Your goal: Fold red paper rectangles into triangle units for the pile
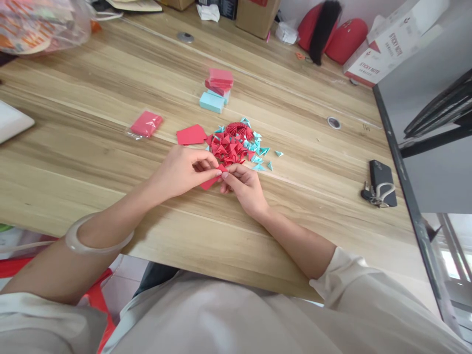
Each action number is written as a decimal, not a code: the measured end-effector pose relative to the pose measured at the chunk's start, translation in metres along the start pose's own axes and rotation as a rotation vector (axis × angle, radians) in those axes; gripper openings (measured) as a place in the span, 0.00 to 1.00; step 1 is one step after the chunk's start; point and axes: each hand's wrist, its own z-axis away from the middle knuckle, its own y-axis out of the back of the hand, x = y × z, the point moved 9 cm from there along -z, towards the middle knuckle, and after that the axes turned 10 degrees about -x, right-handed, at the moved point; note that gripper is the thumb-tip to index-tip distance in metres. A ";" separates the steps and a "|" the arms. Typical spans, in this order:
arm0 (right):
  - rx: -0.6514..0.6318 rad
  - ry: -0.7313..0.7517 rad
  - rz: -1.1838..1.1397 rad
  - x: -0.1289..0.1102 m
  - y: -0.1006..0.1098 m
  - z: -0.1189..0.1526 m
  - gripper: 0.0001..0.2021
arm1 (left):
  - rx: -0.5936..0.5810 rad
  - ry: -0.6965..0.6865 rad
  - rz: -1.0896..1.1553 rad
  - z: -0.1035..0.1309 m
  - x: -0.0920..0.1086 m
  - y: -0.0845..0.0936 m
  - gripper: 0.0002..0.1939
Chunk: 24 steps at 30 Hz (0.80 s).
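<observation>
Between my two hands is a small piece of red paper (209, 184), partly covered by the fingers. My left hand (186, 167) pinches it from the left, thumb stretched toward the paper's top. From the right, my right hand (245, 189) grips it with thumb and fingertips. Just beyond them lies a heap of folded red paper triangles (229, 149), with light blue triangles (254, 146) along its right side. A pleated red ring of joined pieces (239, 130) rests at the heap's back. Flat red paper sheets (191, 134) lie to its left.
Wrapped red paper (146, 123) sits farther left. Behind are stacked red packs (221, 78) and light blue packs (212, 102). A black case with keys (382, 183) lies at right, near the dark desk edge. Sticky note boxes (387, 49) stand at the back right.
</observation>
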 end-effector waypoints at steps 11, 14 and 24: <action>-0.002 -0.010 0.028 -0.001 0.000 0.000 0.14 | -0.013 -0.012 -0.049 0.002 0.008 0.000 0.09; -0.011 -0.013 0.038 0.000 -0.001 0.000 0.14 | -0.019 -0.013 -0.064 0.002 0.009 0.000 0.09; -0.008 -0.005 0.052 -0.002 -0.001 0.000 0.15 | -0.052 -0.002 -0.107 0.001 0.010 -0.002 0.10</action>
